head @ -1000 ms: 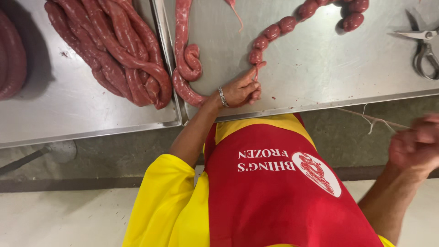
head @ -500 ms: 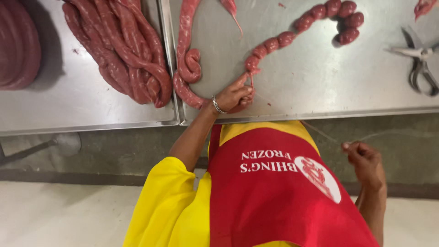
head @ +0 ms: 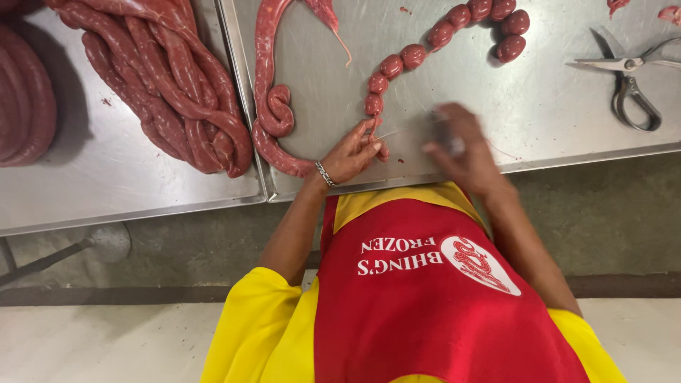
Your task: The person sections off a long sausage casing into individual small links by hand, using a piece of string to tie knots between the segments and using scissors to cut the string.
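Note:
A long red sausage [head: 264,85] lies curved on the steel table [head: 553,120]. Its right part is tied off into a chain of small round links [head: 454,28]. My left hand [head: 351,152], with a metal band at the wrist, pinches the sausage just below the last link [head: 374,105]. My right hand [head: 464,149] is blurred over the table's front edge, close to the left hand. A thin white string [head: 401,130] runs from the pinched spot to its fingers. I wear a red apron [head: 440,298] over a yellow shirt.
Metal scissors [head: 628,85] lie at the table's right. A pile of untied sausage [head: 170,92] rests on the left steel tray [head: 106,184], with a coil [head: 25,106] at the far left. Small meat scraps [head: 667,13] sit top right. Below the table edge is concrete floor.
My right hand has come up from beside my body to the table, next to the left hand, trailing the string. The left hand has kept its hold at the sausage.

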